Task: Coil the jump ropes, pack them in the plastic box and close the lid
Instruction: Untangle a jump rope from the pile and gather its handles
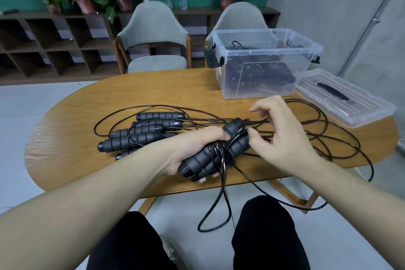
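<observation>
We are gripping the paired handles (210, 158) in our left hand (192, 149), their axis pointing up-right toward our right hand (282, 133), whose fingers are pinching the cord (258, 121) just beside them.

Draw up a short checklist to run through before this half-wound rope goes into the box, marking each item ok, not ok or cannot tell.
1. Left hand grips the black foam handle pair: ok.
2. Black cord fully wound: not ok, a loop hangs below the oval wooden table.
3. Right hand pinches the cord: cannot tell.
4. Clear plastic box open: ok.
5. Clear flat lid beside the box: ok.
6. Room left in the box: cannot tell.
</observation>
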